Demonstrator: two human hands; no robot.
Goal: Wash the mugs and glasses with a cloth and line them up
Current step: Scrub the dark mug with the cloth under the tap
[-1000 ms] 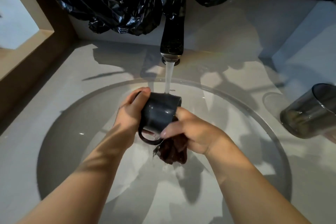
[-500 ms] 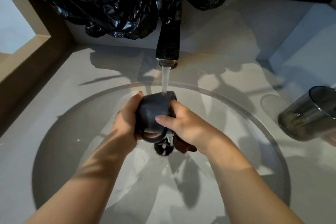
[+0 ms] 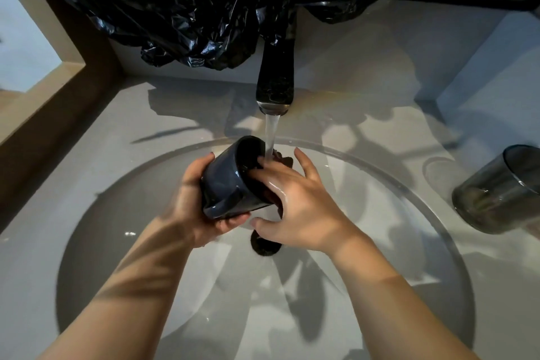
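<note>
A dark mug (image 3: 226,181) is tipped on its side over the round sink (image 3: 409,193), mouth toward the back right under the running water (image 3: 271,137). My left hand (image 3: 195,204) grips the mug's body from the left and below. My right hand (image 3: 295,199) pushes a dark cloth (image 3: 282,158) into the mug's mouth, with some fingers spread; most of the cloth is hidden by the hand and mug. A smoky grey glass (image 3: 499,190) stands on the counter at the right.
A dark faucet (image 3: 276,79) hangs over the back of the basin, with black plastic sheeting (image 3: 204,3) draped behind it. The drain (image 3: 264,245) shows below my hands. A wooden frame (image 3: 55,102) borders the pale counter (image 3: 146,114) on the left.
The mug has been turned so its mouth faces the faucet stream. My right hand moved from the mug's outer side to its mouth with the cloth.
</note>
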